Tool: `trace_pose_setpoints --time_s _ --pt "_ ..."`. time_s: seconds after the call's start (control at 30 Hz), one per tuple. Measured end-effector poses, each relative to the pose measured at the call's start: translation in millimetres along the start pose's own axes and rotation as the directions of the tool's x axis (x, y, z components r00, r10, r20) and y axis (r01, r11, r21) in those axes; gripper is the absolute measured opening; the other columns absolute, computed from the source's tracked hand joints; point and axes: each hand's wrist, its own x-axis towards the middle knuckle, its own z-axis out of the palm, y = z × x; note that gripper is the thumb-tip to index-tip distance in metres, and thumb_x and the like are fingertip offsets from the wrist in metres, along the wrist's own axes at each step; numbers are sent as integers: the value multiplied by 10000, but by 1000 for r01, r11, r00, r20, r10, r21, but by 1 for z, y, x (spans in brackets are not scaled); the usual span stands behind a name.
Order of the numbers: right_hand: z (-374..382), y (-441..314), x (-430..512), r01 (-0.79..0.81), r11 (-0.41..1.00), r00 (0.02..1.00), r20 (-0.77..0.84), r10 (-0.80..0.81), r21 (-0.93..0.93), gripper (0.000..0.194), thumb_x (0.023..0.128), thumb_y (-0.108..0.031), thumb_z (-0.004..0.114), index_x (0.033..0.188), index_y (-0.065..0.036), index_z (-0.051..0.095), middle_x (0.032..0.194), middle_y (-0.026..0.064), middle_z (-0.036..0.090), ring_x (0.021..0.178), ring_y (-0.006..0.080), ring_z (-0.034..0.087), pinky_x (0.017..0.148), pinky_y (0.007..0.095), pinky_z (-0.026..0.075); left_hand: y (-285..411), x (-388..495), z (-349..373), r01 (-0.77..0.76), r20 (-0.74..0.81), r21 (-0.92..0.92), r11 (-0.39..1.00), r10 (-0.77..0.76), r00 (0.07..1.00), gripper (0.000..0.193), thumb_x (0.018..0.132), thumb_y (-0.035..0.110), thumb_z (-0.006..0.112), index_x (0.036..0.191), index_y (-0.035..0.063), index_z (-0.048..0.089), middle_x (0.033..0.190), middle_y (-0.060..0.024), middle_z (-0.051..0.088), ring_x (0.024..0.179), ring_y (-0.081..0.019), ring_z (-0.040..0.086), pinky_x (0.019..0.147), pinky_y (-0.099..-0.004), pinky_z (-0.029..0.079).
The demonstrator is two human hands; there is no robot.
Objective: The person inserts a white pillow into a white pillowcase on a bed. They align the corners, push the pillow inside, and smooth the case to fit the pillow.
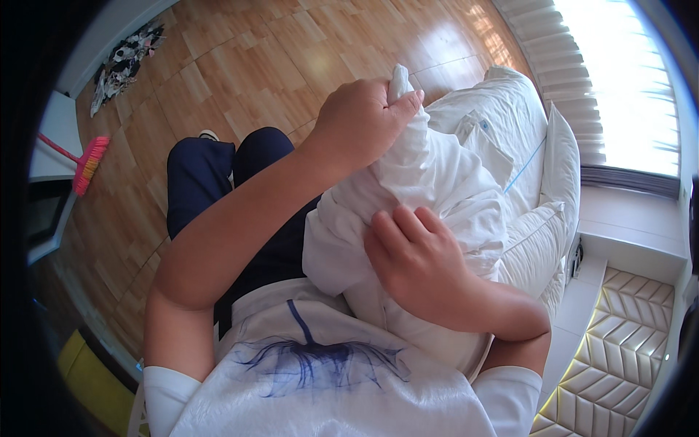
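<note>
A large bundle of white fabric point(437, 180), likely bedding, lies bunched over my lap and to its right. My left hand point(368, 120) is closed around a twisted end of the fabric, which pokes up past the thumb. Below and nearer to my body, my right hand point(418, 262) rests against the same cloth with its fingers curled. Its thumb and fingertips are mostly hidden, so whether it pinches the cloth is unclear. More white bedding point(508, 98) is heaped beyond the bundle, with a thin blue strip point(525, 165) across it.
Wood-patterned flooring point(246, 60) spreads ahead. A broom point(90, 166) with pink and orange bristles leans at the left, and a pile of black and white scraps point(128, 65) lies by the wall. On the right are a bright curtained window point(617, 82) and a quilted panel point(628, 338).
</note>
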Motion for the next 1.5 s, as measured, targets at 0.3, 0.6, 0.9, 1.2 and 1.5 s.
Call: trace_pose_setpoints --time_s 0.3,0.6,0.9,1.2,1.5 --pt "-20 -32 -43 143 900 990 -47 -136 412 177 653 -165 625 765 -29 621 766 58 546 735 204 565 661 310 476 -47 7 -16 243 -78 -160 957 -258 963 448 945 427 626 793 9 678 701 -30 654 644 -132 602 613 -321 477" --pt "-31 10 -26 55 896 962 -265 71 440 253 681 -90 740 909 -4 673 913 98 616 833 262 617 683 361 486 -47 -16 -34 415 77 -439 797 -427 901 516 907 531 676 1041 33 693 976 -56 694 883 -138 642 822 -275 492" --pt "-3 30 3 -47 984 997 -46 56 174 172 737 -105 668 853 -53 552 783 54 520 758 235 576 717 368 469 -44 -20 -40 326 106 -351 878 -309 945 392 912 409 718 1017 32 697 955 -48 704 865 -114 650 781 -276 505" --pt "-21 24 -22 -72 775 991 -41 125 628 194 751 -16 711 940 3 672 869 131 637 738 280 631 637 370 517 -67 -28 -36 359 60 -675 644 -438 897 337 959 366 654 1019 36 692 927 -43 696 836 -121 643 773 -291 502" --pt "-11 78 -81 -328 814 907 -83 413 479 441 645 30 668 1081 -39 689 1179 160 639 1111 368 602 985 455 464 -78 -26 -83 210 14 143 967 -215 977 280 945 314 672 917 35 662 867 -66 687 816 -156 630 760 -307 488"
